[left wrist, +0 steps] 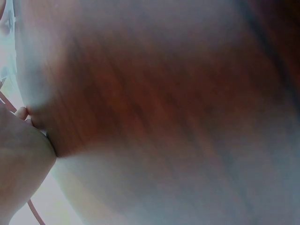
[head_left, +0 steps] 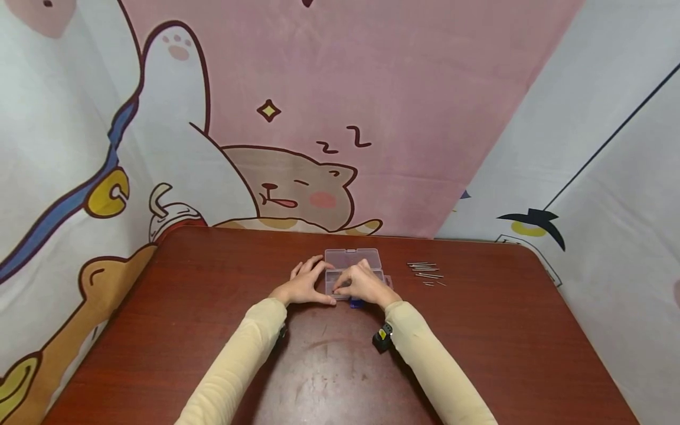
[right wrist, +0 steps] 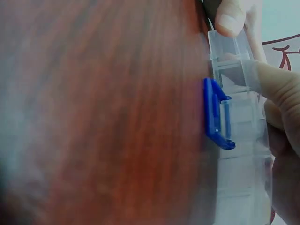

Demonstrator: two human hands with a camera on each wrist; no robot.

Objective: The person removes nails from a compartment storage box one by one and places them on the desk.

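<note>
A clear plastic compartment box lies on the table with its lid raised at the back. A blue latch is on its front side. My left hand holds the box's left end, thumb at the front corner and index finger toward the hinge. My right hand reaches over the box from the right, its curled fingers lowered into a left compartment. Whether anything small lies between these fingertips is hidden. In the right wrist view the right thumb bends over the box wall.
Several thin metal nails or pins of different lengths lie in groups on the table right of the box. The brown wooden table meets a cartoon-printed cloth at the back and sides.
</note>
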